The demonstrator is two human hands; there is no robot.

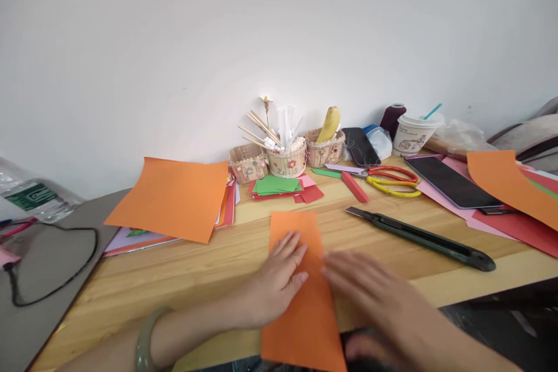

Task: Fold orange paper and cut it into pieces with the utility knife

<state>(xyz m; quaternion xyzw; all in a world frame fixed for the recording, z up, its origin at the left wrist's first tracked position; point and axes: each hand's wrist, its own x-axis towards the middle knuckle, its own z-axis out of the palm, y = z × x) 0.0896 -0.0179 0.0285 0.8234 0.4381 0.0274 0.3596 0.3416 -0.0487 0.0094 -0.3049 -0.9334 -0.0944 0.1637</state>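
A long orange sheet of paper (305, 325) lies lengthwise in front of me, its near end reaching past the table's front edge. I cannot make out whether it is folded. My left hand (281, 282) rests flat on its middle with fingers spread, a green bangle on the wrist. At the sheet's right edge is my right hand (375, 296), slightly blurred, fingers stretched out and thumb apart; nothing shows in it. Beyond that hand, a dark green utility knife (418, 235) lies on the wooden table (209, 279) with its blade out.
At left, another orange sheet (174, 197) tops a paper stack. Small baskets (288, 160), one with a banana (330, 124), stand by the wall behind green paper pieces (276, 185). Scissors (392, 180), a phone (453, 181), a lidded cup (414, 135) and coloured papers (514, 232) lie right.
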